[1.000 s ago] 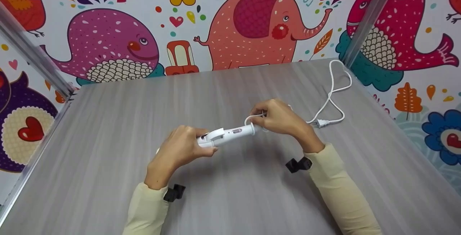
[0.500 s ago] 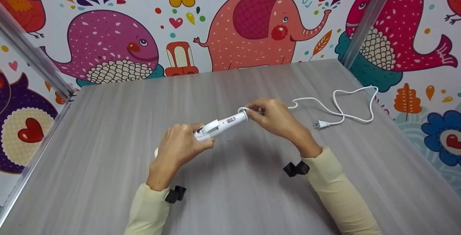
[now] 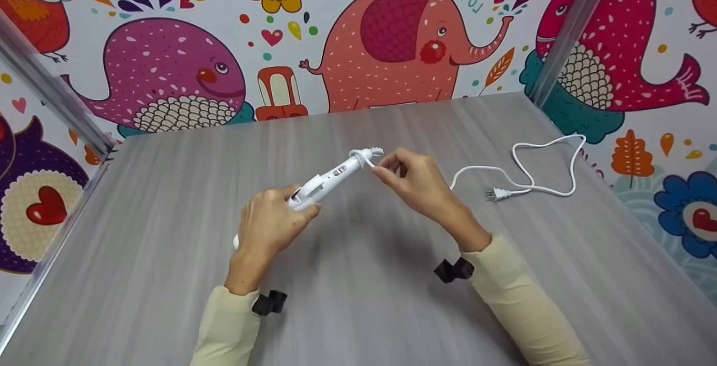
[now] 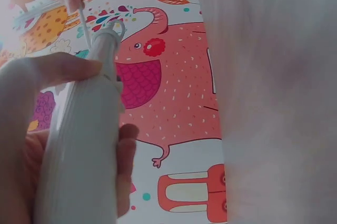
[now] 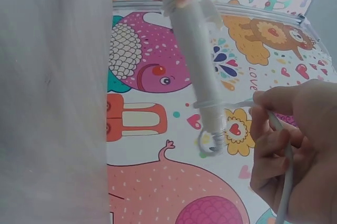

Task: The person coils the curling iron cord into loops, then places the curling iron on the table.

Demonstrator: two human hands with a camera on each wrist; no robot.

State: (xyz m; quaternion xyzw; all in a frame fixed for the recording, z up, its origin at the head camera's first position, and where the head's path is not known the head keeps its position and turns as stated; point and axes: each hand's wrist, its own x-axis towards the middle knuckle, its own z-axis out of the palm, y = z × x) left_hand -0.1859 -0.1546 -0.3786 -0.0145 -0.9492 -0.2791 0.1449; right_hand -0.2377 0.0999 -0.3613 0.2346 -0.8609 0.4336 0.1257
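My left hand [image 3: 265, 223] grips a white curling iron [image 3: 327, 182] around its body, thumb along one side. Its handle end, with a small button and a lever, points up and away to the right, above the table. My right hand [image 3: 417, 182] pinches the white power cord [image 5: 287, 182] between thumb and forefinger, close to the handle's end. In the right wrist view the cord passes around the handle [image 5: 202, 71] near its tip and runs back through the right palm. The left wrist view shows the broad body [image 4: 84, 145] under the left thumb.
The rest of the cord [image 3: 482, 167] lies looped on the right of the grey wooden table [image 3: 168, 198]. Its two-pin plug [image 3: 497, 194] rests there. Panels with printed cartoon animals [image 3: 392, 41] enclose the back and sides, with metal posts [image 3: 580, 29] at the corners.
The handle end has swung up and left, tilting more steeply. My right hand has drawn the cord around the handle and shifted slightly left. On the table the cord loop has slid right.
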